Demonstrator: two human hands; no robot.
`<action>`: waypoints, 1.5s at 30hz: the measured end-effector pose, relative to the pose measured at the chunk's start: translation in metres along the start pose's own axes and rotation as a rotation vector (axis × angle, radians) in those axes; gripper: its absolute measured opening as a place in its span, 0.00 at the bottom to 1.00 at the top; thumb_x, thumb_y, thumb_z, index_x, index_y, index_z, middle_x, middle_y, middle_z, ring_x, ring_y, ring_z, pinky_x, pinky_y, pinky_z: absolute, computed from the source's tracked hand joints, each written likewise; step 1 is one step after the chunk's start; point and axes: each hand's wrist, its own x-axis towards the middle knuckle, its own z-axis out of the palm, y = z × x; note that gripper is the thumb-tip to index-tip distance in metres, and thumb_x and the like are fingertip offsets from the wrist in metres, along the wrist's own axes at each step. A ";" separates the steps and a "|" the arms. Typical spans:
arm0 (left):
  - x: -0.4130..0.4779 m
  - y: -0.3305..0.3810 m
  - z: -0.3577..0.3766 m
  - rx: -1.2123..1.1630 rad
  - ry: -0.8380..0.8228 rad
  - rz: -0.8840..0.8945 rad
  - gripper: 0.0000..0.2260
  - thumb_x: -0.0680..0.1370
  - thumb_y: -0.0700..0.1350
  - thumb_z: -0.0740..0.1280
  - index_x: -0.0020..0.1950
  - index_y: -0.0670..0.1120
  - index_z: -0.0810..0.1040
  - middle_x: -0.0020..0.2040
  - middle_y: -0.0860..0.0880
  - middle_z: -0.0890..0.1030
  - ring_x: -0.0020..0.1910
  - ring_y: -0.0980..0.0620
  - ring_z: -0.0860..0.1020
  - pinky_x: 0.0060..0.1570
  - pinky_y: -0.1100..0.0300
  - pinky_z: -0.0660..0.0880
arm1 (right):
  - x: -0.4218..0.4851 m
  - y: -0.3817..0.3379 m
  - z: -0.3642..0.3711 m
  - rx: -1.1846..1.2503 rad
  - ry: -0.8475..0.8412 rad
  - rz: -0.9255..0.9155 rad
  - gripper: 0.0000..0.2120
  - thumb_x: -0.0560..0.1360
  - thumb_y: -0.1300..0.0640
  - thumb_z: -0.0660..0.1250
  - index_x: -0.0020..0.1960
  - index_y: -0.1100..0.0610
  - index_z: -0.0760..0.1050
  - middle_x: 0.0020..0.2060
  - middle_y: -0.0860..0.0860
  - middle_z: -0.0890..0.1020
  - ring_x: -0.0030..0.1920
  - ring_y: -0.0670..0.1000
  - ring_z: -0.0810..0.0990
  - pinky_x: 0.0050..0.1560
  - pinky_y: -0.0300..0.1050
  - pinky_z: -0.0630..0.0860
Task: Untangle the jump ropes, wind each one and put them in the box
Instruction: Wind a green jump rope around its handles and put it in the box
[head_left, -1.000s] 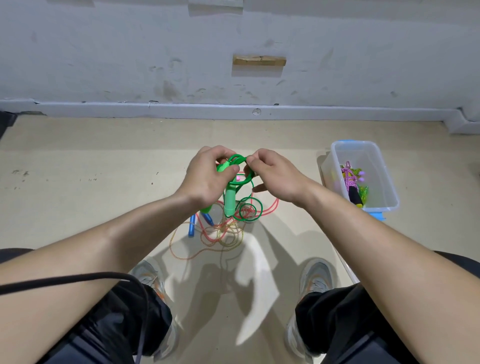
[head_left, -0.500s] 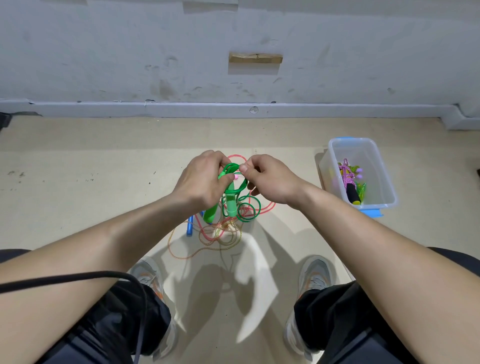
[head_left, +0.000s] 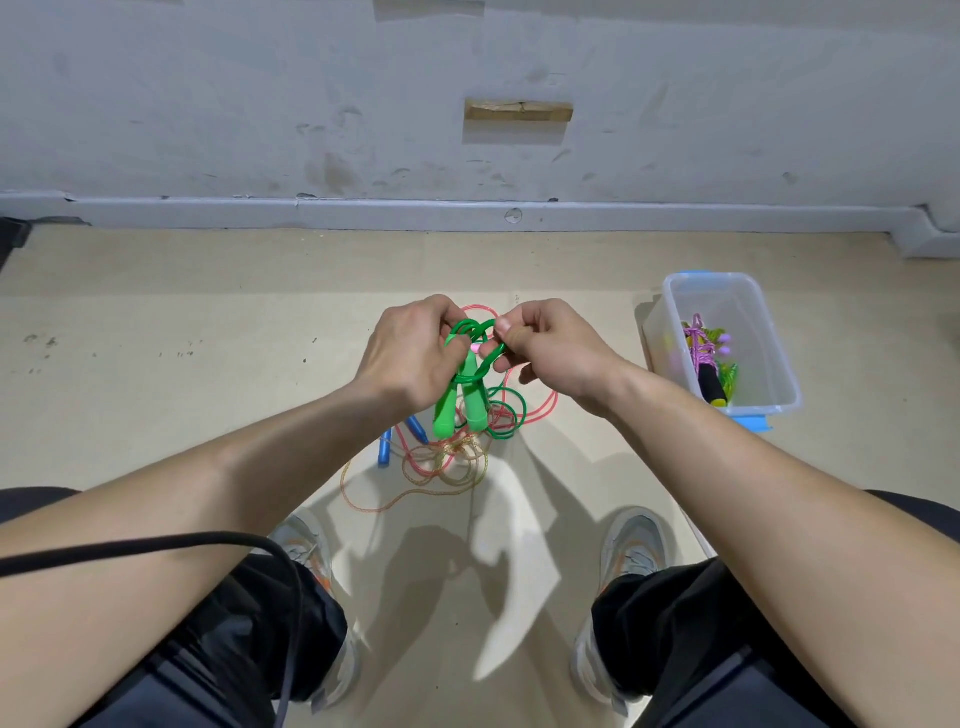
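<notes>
hands meet low over the floor, ahead of the knees. the left hand (head_left: 415, 353) curls its fingers round the green jump rope (head_left: 472, 400), whose two handles hang side by side below the palm. the right hand (head_left: 550, 353) pinches a green loop between thumb and forefinger. beneath them a pink and orange rope tangle (head_left: 441, 470) lies on the floor with blue handles (head_left: 384, 452). the clear box (head_left: 774, 353) stands to the right, a wound purple rope (head_left: 698, 348) inside.
</notes>
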 end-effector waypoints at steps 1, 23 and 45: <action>0.001 0.000 0.000 0.004 0.001 0.001 0.06 0.79 0.46 0.67 0.54 0.48 0.80 0.45 0.51 0.81 0.48 0.48 0.78 0.48 0.55 0.74 | 0.000 0.000 0.000 0.001 0.001 -0.004 0.11 0.84 0.57 0.60 0.44 0.54 0.75 0.40 0.48 0.85 0.36 0.46 0.79 0.32 0.37 0.72; 0.022 -0.023 -0.005 0.120 -0.064 -0.106 0.05 0.81 0.46 0.65 0.51 0.47 0.78 0.52 0.41 0.82 0.55 0.39 0.77 0.47 0.56 0.69 | 0.012 0.011 -0.021 -0.398 0.283 0.051 0.08 0.71 0.61 0.70 0.48 0.52 0.79 0.32 0.47 0.78 0.34 0.49 0.76 0.35 0.41 0.68; 0.033 -0.037 -0.032 0.140 -0.062 -0.234 0.06 0.79 0.43 0.65 0.45 0.46 0.81 0.48 0.41 0.83 0.53 0.40 0.78 0.45 0.58 0.71 | 0.004 0.008 -0.048 -0.132 0.199 0.132 0.08 0.74 0.63 0.74 0.50 0.55 0.78 0.31 0.48 0.75 0.27 0.46 0.72 0.29 0.35 0.68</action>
